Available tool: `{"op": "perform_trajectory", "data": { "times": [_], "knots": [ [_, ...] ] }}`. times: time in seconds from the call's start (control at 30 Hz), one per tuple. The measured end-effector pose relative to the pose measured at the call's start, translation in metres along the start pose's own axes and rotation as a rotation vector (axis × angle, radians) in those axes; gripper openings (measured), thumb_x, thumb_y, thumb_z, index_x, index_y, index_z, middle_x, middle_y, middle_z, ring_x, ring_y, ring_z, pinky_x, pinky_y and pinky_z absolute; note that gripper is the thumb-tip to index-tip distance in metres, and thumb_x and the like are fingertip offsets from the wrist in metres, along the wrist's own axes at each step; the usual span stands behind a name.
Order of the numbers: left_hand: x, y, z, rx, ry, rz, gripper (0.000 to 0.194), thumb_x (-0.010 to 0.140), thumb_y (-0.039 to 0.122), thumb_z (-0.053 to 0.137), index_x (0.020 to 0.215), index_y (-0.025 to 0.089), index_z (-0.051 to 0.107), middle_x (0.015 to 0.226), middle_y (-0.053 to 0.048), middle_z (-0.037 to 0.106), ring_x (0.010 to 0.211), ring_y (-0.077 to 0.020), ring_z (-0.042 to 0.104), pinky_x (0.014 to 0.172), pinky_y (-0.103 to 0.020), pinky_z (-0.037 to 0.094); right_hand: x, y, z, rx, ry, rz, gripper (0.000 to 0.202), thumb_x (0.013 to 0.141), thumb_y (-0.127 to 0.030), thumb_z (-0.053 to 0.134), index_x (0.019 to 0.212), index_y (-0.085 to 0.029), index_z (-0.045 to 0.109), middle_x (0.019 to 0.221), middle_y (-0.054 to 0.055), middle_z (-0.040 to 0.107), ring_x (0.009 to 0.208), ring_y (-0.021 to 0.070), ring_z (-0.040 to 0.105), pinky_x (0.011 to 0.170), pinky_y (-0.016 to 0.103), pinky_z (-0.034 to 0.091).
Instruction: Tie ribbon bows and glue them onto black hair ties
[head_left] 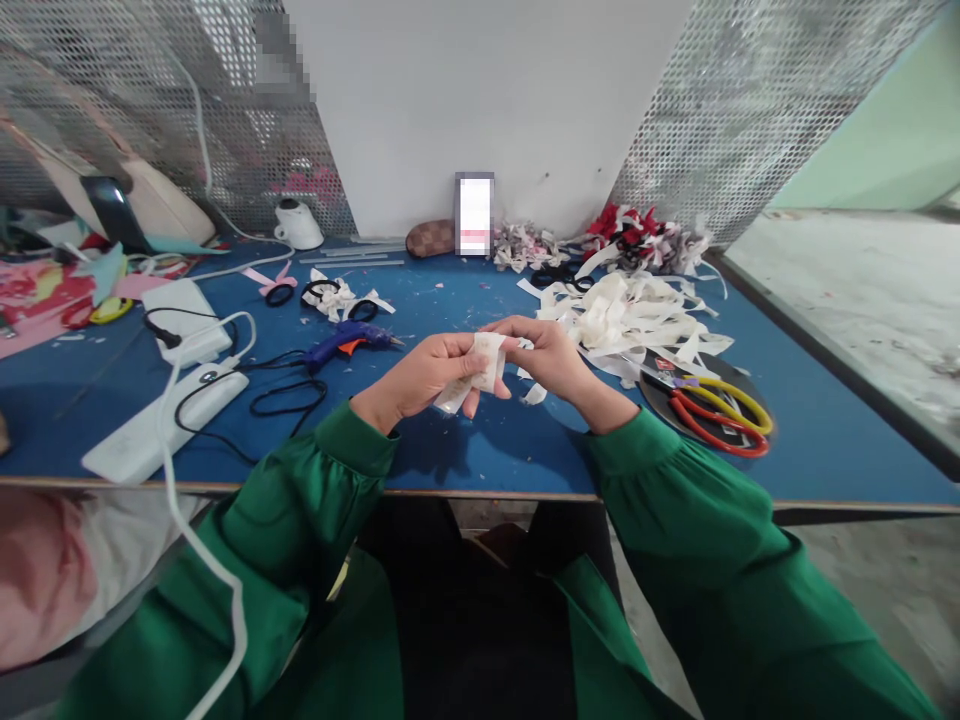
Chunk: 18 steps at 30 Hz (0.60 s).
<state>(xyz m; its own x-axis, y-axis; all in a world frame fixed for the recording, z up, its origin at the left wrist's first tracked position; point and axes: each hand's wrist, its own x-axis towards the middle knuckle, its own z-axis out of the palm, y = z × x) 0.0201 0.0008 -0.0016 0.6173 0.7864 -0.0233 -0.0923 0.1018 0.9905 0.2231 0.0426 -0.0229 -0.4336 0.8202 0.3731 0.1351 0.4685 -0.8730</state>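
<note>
A cream fabric strip (487, 362) with faint markings is between my hands, over the front middle of the blue table. My left hand (431, 377) pinches it with the thumb on top, and one end hangs down to the left. At the strip's right edge, my right hand (551, 355) has its fingers bent round and pressed on the fabric. A pile of cream strips (622, 312) lies just beyond my right hand. To the left of my hands rests a blue glue gun (349, 342) with an orange trigger.
Scissors with red and yellow handles (724, 415) lie on a dark round plate at right. A white power strip (165, 425) and cables occupy the left. A lit phone (475, 215) stands at the back. Black hair ties with white bows (337, 298) lie behind the glue gun.
</note>
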Motion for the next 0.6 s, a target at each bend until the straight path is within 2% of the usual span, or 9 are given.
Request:
{"op": "perform_trajectory", "data": {
  "times": [0.1,0.2,0.4,0.5,0.6],
  "knots": [
    [0.001,-0.003,-0.001,-0.007,-0.027,0.033,0.060,0.092,0.040,0.067,0.144,0.015,0.054,0.093,-0.014,0.077,0.049,-0.0120,0.065,0.042,-0.020,0.040,0.001,0.003,0.000,-0.040,0.103,0.034,0.021,0.084,-0.038,0.066,0.079,-0.018,0.065,0.077,0.002,0.067,0.074,0.0152,0.058,0.071,0.030,0.045],
    [0.004,-0.006,-0.002,-0.009,-0.004,0.103,0.063,0.090,0.037,0.069,0.147,0.018,0.050,0.100,-0.015,0.077,0.051,-0.0118,0.066,0.046,-0.021,0.042,0.001,0.004,0.003,-0.071,0.141,0.047,0.023,0.085,-0.039,0.064,0.077,-0.018,0.059,0.068,-0.002,0.056,0.065,0.0116,0.047,0.062,0.027,0.037],
    [0.006,-0.006,-0.003,0.008,0.188,0.197,0.070,0.087,0.037,0.072,0.150,0.018,0.046,0.105,-0.012,0.077,0.052,-0.0097,0.063,0.049,-0.022,0.043,-0.003,0.002,0.013,0.055,0.056,0.095,0.033,0.081,-0.049,0.069,0.076,-0.019,0.056,0.063,-0.004,0.050,0.057,0.0100,0.041,0.054,0.026,0.031],
    [0.007,-0.004,-0.004,0.038,0.274,0.238,0.072,0.087,0.036,0.072,0.151,0.020,0.044,0.108,-0.011,0.076,0.052,-0.0082,0.061,0.051,-0.022,0.044,-0.005,0.000,0.016,0.128,0.060,0.156,0.034,0.081,-0.051,0.070,0.079,-0.021,0.056,0.063,-0.004,0.053,0.056,0.0109,0.044,0.054,0.027,0.034],
    [0.009,-0.004,-0.007,0.056,0.363,0.294,0.072,0.088,0.034,0.070,0.153,0.022,0.042,0.111,-0.011,0.075,0.052,-0.0070,0.058,0.052,-0.022,0.046,-0.006,-0.003,0.017,0.147,0.068,0.174,0.029,0.079,-0.046,0.072,0.081,-0.021,0.058,0.064,-0.004,0.055,0.057,0.0116,0.047,0.055,0.027,0.037]
  ]
}}
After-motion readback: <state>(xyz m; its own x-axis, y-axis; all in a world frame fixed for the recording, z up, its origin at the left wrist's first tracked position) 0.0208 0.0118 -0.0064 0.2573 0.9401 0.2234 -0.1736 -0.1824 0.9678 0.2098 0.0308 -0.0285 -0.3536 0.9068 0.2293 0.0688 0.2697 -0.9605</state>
